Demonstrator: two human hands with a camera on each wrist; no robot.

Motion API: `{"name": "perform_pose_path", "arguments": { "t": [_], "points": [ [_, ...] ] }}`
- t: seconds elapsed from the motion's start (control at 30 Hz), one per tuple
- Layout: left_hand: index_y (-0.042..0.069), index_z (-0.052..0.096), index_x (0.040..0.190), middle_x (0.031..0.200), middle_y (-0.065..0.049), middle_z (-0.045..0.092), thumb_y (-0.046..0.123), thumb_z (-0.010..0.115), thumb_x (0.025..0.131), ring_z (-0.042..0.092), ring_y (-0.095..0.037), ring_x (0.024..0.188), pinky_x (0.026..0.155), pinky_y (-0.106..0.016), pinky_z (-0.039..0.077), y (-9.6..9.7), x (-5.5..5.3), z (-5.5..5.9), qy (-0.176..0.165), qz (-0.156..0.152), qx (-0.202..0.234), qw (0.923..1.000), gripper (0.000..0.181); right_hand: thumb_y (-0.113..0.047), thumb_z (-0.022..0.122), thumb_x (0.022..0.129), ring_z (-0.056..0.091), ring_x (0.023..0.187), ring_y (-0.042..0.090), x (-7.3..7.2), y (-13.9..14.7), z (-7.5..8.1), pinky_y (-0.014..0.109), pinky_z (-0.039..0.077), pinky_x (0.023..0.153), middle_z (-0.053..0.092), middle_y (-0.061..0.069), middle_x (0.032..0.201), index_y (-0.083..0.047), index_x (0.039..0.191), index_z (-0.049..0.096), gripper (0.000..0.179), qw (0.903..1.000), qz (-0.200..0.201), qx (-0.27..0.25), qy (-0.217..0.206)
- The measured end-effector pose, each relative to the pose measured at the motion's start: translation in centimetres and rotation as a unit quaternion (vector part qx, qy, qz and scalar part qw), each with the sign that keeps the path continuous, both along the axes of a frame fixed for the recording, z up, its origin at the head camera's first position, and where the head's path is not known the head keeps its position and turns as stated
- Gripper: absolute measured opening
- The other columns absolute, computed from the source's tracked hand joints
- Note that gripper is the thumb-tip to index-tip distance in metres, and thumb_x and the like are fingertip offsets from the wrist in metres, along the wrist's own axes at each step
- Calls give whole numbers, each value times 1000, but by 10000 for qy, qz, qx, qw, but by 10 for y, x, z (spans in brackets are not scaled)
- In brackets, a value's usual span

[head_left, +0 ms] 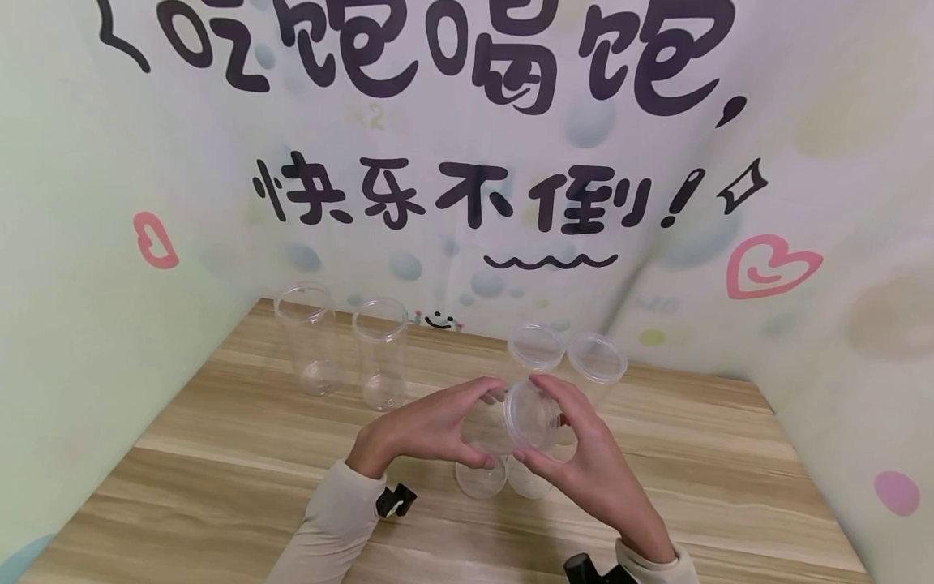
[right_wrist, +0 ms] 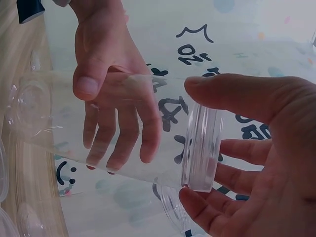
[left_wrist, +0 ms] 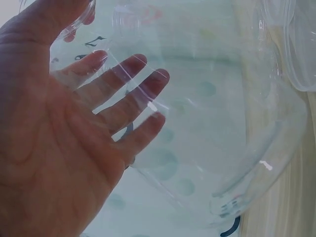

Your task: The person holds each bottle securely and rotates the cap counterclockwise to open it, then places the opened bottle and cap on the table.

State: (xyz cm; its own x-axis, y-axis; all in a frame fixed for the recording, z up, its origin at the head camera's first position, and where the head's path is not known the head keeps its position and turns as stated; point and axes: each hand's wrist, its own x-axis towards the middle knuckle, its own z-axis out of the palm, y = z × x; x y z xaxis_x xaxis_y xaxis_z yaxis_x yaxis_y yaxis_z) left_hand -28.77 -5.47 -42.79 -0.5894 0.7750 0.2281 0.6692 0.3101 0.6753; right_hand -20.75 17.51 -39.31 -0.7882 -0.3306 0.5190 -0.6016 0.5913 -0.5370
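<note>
A clear plastic cup (head_left: 485, 427) lies sideways in the air between the two hands. The left hand (head_left: 438, 422) holds it round the body, thumb on one side and fingers on the other; the fingers (right_wrist: 126, 133) show through the wall in the right wrist view. At the mouth end, the right hand (head_left: 594, 466) grips a clear round lid (right_wrist: 201, 148) by its edge, thumb opposite fingers. The lid sits at the cup's rim; whether it is fully seated cannot be told. Beneath the hands, two round clear plastic pieces (head_left: 481, 477) rest on the table, partly hidden.
Two clear cups (head_left: 383, 357) without lids stand upright at the back left of the wooden table (head_left: 241, 454). Behind the right hand are two cups with lids (head_left: 536, 345), partly covered by the hands. A printed cloth (head_left: 452, 105) encloses the back and sides.
</note>
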Motion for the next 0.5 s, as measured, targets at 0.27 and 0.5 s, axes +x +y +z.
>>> {"name": "perform_pose_path", "arguments": {
  "t": [0.27,0.5],
  "points": [
    [16,36,148,143,5,48,39,91,65,51,-15,126,106,-32,44,0,0,0,111,-11,14,9999,103,-5,89,68,54,114,16,1,-3,0,26,50,80,55,5,138,-12,143,48,85,9999,-119,-103,48],
    [17,32,150,142,4,50,42,92,61,55,-16,127,103,-36,47,1,4,5,64,288,55,9995,109,-7,89,68,55,109,16,0,-7,-1,25,50,77,57,6,135,-11,140,51,81,9989,-361,-146,265]
  ]
}}
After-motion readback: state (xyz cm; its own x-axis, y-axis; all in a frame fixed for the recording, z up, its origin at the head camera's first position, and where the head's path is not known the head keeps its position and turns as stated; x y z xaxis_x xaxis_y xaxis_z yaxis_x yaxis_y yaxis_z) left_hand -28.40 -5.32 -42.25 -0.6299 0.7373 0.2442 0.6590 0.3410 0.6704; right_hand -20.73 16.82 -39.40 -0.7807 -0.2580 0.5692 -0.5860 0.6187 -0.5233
